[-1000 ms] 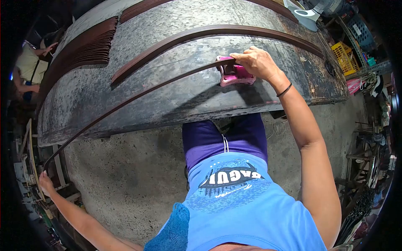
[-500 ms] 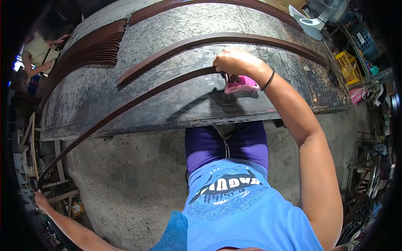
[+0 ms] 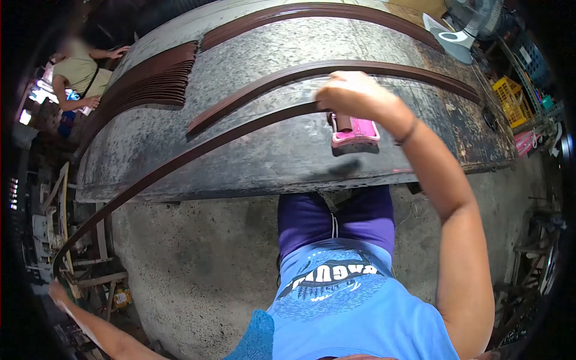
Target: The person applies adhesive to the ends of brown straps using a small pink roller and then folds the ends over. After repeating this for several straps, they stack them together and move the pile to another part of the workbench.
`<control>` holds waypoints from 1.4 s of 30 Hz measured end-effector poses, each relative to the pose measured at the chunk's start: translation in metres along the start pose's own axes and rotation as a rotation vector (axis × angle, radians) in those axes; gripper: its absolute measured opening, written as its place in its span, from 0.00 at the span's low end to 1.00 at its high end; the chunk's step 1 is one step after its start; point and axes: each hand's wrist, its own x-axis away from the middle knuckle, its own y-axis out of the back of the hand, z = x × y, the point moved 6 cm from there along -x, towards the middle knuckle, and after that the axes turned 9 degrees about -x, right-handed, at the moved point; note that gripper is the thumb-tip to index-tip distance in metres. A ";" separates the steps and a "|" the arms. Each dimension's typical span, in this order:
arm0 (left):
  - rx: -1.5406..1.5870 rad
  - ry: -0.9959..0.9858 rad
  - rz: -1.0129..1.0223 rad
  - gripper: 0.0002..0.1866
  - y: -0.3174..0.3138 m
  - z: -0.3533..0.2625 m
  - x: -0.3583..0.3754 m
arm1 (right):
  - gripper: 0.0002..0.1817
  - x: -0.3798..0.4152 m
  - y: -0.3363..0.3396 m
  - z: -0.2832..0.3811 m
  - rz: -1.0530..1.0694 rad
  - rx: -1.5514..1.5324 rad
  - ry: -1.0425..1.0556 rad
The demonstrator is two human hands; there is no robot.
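A long, thin dark-brown strip [image 3: 174, 165] runs in a curve from the table out past its left edge. My right hand [image 3: 348, 93], fingers curled and slightly blurred, grips the strip's end over the table. Far out at the lower left, my left hand [image 3: 59, 293] is closed round the other end; its fingertips are hard to make out. Just below my right hand is a pink tray-like object [image 3: 359, 135] with a brown piece in it. Behind the held strip lies a narrow stack of similar brown strips [image 3: 264, 86].
A fanned pile of brown strips [image 3: 159, 78] and another long bundle [image 3: 324, 11] lie on the worn table [image 3: 150, 150]. A fan [image 3: 474, 18] stands at the back right, near a yellow crate [image 3: 511, 99]. Another person [image 3: 81, 72] is at the table's left end.
My right hand has lifted slightly, uncovering more of the pink object, and its shadow has moved. The whole view has shifted. The other person's arm now reaches to the table.
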 end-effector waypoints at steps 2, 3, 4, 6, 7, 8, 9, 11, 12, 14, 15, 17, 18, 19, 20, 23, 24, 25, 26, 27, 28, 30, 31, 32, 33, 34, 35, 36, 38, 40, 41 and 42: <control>0.053 -0.231 -0.281 0.16 0.061 -0.051 0.030 | 0.03 0.037 0.038 -0.011 -0.112 0.075 -0.099; 0.227 -0.280 -0.153 0.17 0.101 -0.089 0.043 | 0.04 0.059 0.051 -0.031 -0.233 0.072 0.048; 0.475 -0.335 -0.200 0.18 0.122 -0.119 0.046 | 0.08 0.081 0.067 -0.045 -0.216 -0.030 -0.184; 0.564 -0.522 -0.259 0.17 0.243 -0.206 0.113 | 0.08 0.139 0.102 -0.088 -0.290 -0.121 -0.274; 0.471 -0.586 -0.244 0.16 0.295 -0.243 0.138 | 0.09 0.168 0.128 -0.087 -0.268 -0.159 -0.213; 0.650 -0.679 -0.259 0.13 0.334 -0.277 0.159 | 0.10 0.203 0.145 -0.110 -0.321 -0.040 -0.269; 0.791 -0.800 -0.256 0.12 0.375 -0.309 0.185 | 0.11 0.250 0.163 -0.140 -0.376 0.084 -0.419; 0.921 -1.037 -0.270 0.12 0.440 -0.369 0.226 | 0.14 0.365 0.201 -0.202 -0.432 0.302 -0.625; 0.920 -1.115 -0.246 0.11 0.474 -0.395 0.251 | 0.15 0.422 0.218 -0.217 -0.519 0.269 -0.729; 0.957 -1.289 -0.240 0.11 0.540 -0.439 0.306 | 0.19 0.575 0.249 -0.280 -0.520 0.608 -0.791; 0.994 -1.386 -0.255 0.11 0.569 -0.458 0.334 | 0.18 0.589 0.258 -0.236 -0.501 0.685 -0.887; 1.026 -1.572 -0.293 0.11 0.613 -0.501 0.380 | 0.18 0.580 0.257 -0.136 -0.521 0.836 -1.031; 1.118 -1.635 -0.313 0.11 0.632 -0.520 0.405 | 0.19 0.587 0.259 -0.102 -0.521 0.898 -1.101; 1.208 -1.697 -0.332 0.11 0.651 -0.536 0.430 | 0.19 0.622 0.260 -0.093 -0.569 0.863 -1.010; 1.215 -1.738 -0.327 0.11 0.669 -0.554 0.454 | 0.20 0.641 0.258 -0.075 -0.577 0.924 -1.038; 1.215 -1.891 -0.210 0.13 0.721 -0.594 0.519 | 0.17 0.704 0.254 -0.038 -0.649 0.979 -1.269; 1.217 -1.913 -0.199 0.13 0.735 -0.606 0.537 | 0.16 0.721 0.250 -0.026 -0.621 1.034 -1.247; 1.219 -1.937 -0.189 0.13 0.747 -0.617 0.554 | 0.15 0.745 0.247 -0.017 -0.592 1.089 -1.225; 1.229 -1.935 -0.184 0.13 0.758 -0.627 0.569 | 0.16 0.787 0.248 -0.019 -0.620 1.020 -1.351; 1.241 -1.934 -0.180 0.14 0.768 -0.636 0.582 | 0.16 0.787 0.243 -0.011 -0.617 1.016 -1.361; 1.234 -1.946 -0.181 0.14 0.776 -0.643 0.594 | 0.17 0.776 0.239 0.008 -0.679 1.030 -1.451; 1.258 -1.955 -0.195 0.13 0.790 -0.650 0.612 | 0.17 0.789 0.235 0.025 -0.732 1.108 -1.520; 1.253 -1.963 -0.199 0.13 0.794 -0.651 0.618 | 0.17 0.805 0.233 0.027 -0.730 1.107 -1.529; 1.241 -1.958 -0.182 0.13 0.798 -0.653 0.623 | 0.17 0.809 0.231 0.031 -0.718 1.121 -1.393; 1.229 -1.952 -0.165 0.13 0.802 -0.654 0.626 | 0.17 0.813 0.227 0.032 -0.704 1.129 -1.256; 1.206 -1.950 -0.163 0.14 0.803 -0.660 0.630 | 0.19 0.791 0.228 0.037 -0.701 1.101 -1.555; 1.203 -1.952 -0.167 0.14 0.805 -0.661 0.633 | 0.19 0.790 0.227 0.037 -0.703 1.098 -1.559; 1.192 -1.951 -0.141 0.14 0.805 -0.663 0.636 | 0.19 0.789 0.226 0.036 -0.705 1.088 -1.532; 1.180 -1.951 -0.117 0.14 0.805 -0.667 0.640 | 0.20 0.784 0.225 0.035 -0.709 1.077 -1.507; 1.177 -1.939 -0.104 0.14 0.804 -0.670 0.643 | 0.20 0.780 0.224 0.033 -0.726 1.078 -1.513; 1.177 -1.938 -0.106 0.14 0.804 -0.672 0.644 | 0.20 0.781 0.223 0.032 -0.728 1.078 -1.513; 1.183 -1.942 -0.122 0.14 0.803 -0.673 0.646 | 0.20 0.781 0.224 0.031 -0.716 1.074 -1.499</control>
